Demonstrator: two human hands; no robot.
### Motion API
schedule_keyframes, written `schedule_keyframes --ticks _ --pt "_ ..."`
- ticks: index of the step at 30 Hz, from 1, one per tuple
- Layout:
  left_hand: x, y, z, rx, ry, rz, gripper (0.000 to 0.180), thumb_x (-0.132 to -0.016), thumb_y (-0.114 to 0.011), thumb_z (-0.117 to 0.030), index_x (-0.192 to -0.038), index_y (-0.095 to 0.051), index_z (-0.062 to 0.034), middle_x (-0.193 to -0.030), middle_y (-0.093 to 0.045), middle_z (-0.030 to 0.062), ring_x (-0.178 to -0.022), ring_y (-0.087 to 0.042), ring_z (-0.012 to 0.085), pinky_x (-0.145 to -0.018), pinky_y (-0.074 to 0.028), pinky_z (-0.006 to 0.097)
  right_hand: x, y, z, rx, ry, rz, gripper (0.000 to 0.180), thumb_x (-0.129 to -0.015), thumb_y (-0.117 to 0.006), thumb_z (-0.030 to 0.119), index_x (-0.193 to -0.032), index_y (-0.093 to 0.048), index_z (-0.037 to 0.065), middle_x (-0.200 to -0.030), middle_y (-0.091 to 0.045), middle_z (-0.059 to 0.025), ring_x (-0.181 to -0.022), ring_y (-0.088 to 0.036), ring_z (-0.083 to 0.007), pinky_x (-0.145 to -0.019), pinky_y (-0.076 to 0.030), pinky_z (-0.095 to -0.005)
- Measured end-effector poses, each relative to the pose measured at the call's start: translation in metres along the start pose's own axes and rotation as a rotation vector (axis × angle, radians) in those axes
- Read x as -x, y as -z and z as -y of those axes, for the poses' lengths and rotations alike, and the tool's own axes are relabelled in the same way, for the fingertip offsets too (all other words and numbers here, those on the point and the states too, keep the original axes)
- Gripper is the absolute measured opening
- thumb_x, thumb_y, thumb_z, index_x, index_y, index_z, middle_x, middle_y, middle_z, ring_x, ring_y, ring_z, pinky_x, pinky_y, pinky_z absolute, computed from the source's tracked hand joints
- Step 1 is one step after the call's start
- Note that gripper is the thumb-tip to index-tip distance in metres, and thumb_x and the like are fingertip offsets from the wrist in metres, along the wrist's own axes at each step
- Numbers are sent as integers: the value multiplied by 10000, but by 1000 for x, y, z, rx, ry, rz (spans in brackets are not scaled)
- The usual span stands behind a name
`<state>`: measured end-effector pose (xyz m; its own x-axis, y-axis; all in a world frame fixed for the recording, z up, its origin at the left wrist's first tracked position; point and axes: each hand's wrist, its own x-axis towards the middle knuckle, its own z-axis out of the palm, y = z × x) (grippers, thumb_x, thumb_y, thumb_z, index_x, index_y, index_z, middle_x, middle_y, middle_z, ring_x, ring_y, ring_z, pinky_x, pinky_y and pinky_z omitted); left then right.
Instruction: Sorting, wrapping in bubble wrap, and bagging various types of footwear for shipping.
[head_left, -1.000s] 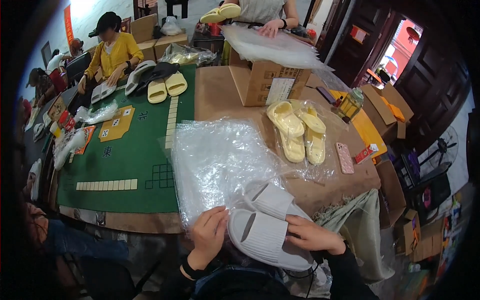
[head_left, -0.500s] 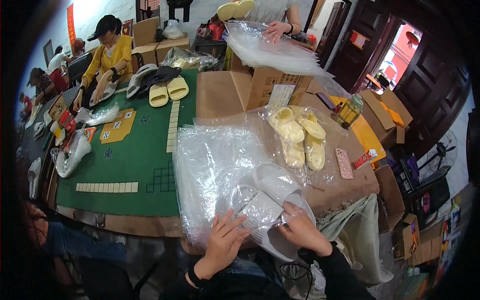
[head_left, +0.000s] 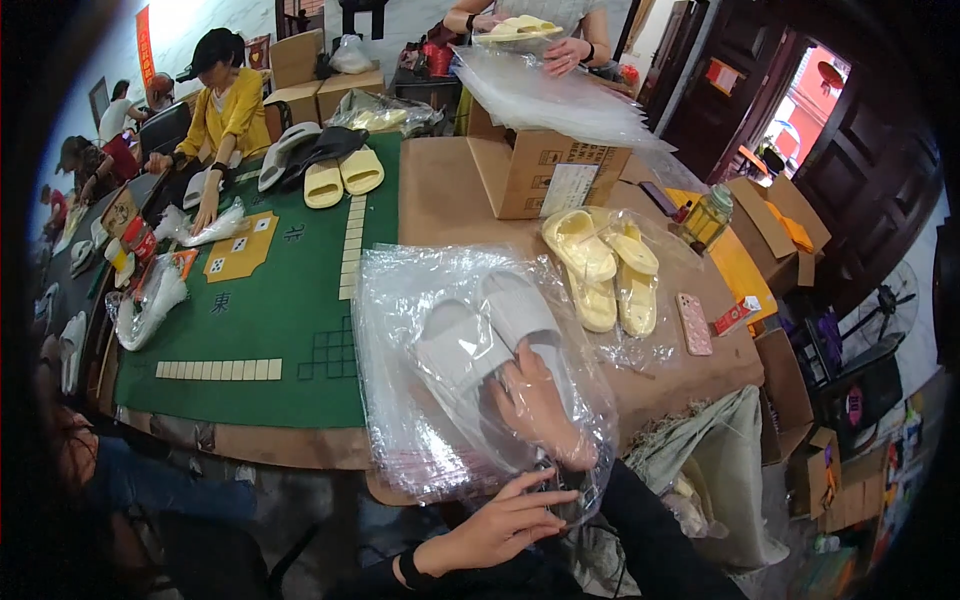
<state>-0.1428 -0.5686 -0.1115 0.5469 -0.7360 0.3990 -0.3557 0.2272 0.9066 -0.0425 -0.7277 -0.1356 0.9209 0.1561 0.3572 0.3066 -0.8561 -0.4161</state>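
A pair of light grey slippers [head_left: 462, 342] lies inside a clear plastic bag [head_left: 585, 400] on top of a stack of clear bags [head_left: 392, 290]. My right hand [head_left: 540, 400] reaches into the bag, its fingers curled on the slippers at their foot openings. Just below, at the bag's near edge, my left hand [head_left: 505, 528] has its fingers stretched and apart, touching or close to the plastic. To the right of the stack, a bagged pair of pale yellow slippers [head_left: 595, 290] rests on the brown table [head_left: 450, 200].
Past the table stands a cardboard box [head_left: 545, 175] topped with clear bags; a person there handles a yellow slipper. At left, a green mat [head_left: 270, 330] carries more slippers and white tiles. A pink phone [head_left: 692, 323] and glass jar [head_left: 707, 220] sit at right.
The grey slippers have moved away from me, farther into the clear bag, with my right hand following them in. My left hand has shifted down and right to the bag's near edge.
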Motion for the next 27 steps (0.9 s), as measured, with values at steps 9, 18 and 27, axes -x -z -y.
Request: schedule_keyframes --ticks 9,18,27 --pt "7 29 0 -291 163 -690 148 -956 -532 -69 -950 -612 54 -990 -690 166 -806 -682 177 -668 -556 276 53 79 25 -363 245 425 466 -869 -635 184 -1290 -498 39 -1312 -501 -221 -1177 -517 -381 -948 -444 -458" --pt "2 14 2 -125 161 -615 87 -920 -572 -47 -934 -628 19 -886 -717 145 -691 -694 191 -624 -533 263 78 107 16 -4 70 221 1010 -694 -777 485 -1475 -256 114 -1433 -403 -188 -1338 -331 -425 -1031 -273 -619" --pt "9 15 12 -141 279 -426 490 -840 -665 -234 -1248 -503 -15 -1291 -481 260 -1165 -480 373 -960 -408 454 50 77 -9 78 111 -15 527 -695 -656 87 -1211 -549 99 -1031 -629 -104 -876 -625 -290 -703 -531 -371"
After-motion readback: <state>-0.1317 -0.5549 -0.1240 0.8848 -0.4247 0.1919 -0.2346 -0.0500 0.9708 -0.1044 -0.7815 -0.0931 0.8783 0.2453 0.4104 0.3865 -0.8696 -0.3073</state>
